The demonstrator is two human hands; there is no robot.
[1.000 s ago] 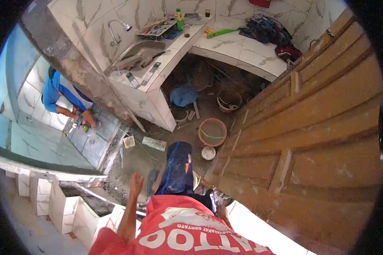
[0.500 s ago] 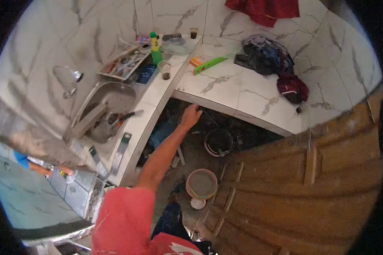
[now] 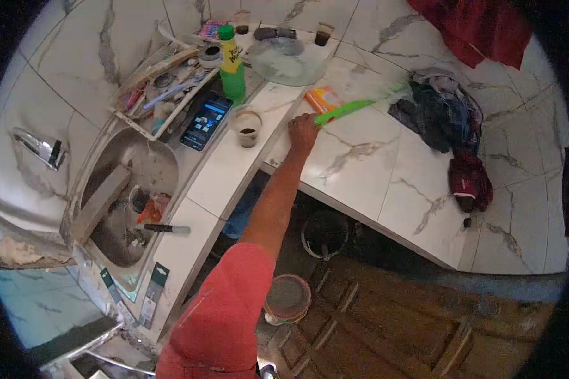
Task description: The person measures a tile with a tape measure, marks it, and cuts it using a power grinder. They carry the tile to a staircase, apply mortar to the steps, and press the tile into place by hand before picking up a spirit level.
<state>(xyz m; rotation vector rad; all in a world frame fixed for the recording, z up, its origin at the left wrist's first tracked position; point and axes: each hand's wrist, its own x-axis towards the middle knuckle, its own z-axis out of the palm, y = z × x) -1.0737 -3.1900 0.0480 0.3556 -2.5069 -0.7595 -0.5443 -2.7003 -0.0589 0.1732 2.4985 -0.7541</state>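
My left hand [image 3: 303, 131], at the end of an arm in a red sleeve, is over the near end of a long green bar [image 3: 351, 110] on the white marbled counter. Its fingers are curled around that end, which they hide. The bar's far end is blurred and pale. Just behind it lies an orange and white packet [image 3: 323, 99]. To the left of my hand stand a clear plastic cup [image 3: 247, 129] with dark residue and a green bottle [image 3: 232, 72] with a yellow label. My right hand is not visible.
A phone [image 3: 206, 122] lies beside the sink [image 3: 166, 165], below a tray of tools [image 3: 164, 88]. A marker [image 3: 165, 228] rests across the sink's edge. Bunched clothes [image 3: 446, 114] lie on the right. Two buckets, one black [image 3: 324, 235] and one grey-filled [image 3: 289, 297], stand below.
My left hand has risen from below the counter's front edge to the near end of the green bar on top. The view has shifted closer to the counter.
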